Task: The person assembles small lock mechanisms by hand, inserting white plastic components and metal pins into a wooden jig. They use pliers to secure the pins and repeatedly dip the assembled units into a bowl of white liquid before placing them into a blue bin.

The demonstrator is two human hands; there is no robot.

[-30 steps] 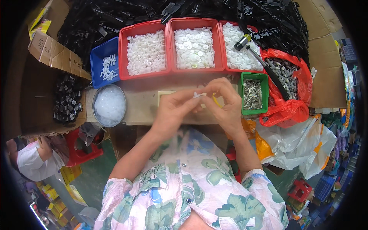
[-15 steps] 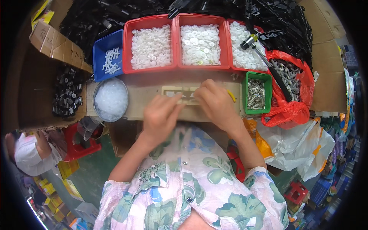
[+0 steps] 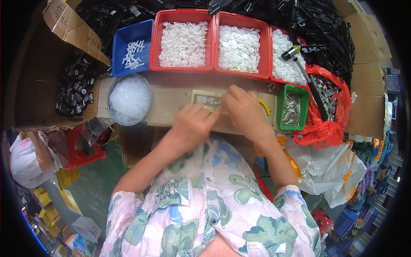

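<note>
A cream rectangular fixture (image 3: 195, 93) lies on the cardboard work surface, with small white parts (image 3: 205, 100) in its recess. Just in front of it my left hand (image 3: 192, 125) is closed, thumb and fingertips pinched together. My right hand (image 3: 245, 112) curls over the fixture's right end, its fingers closed too and its fingertips close to the left hand's. Whatever is pinched between the fingers is hidden or too small to name. Beside the right hand lies a curved yellow piece (image 3: 265, 107).
Beyond stand a blue bin (image 3: 148, 55) of white sticks and red bins (image 3: 211, 47) of white discs. A bowl of clear bits (image 3: 129, 99) is left. Rightward are a green bin (image 3: 305, 100) of metal pins, a hammer (image 3: 314, 89) and a red bag (image 3: 319, 136). Black parts (image 3: 76, 90) fill a box.
My left hand has come in towards the right one, and their fingertips now nearly meet at the fixture. The whole view has shifted a little, moving the bins rightward and up.
</note>
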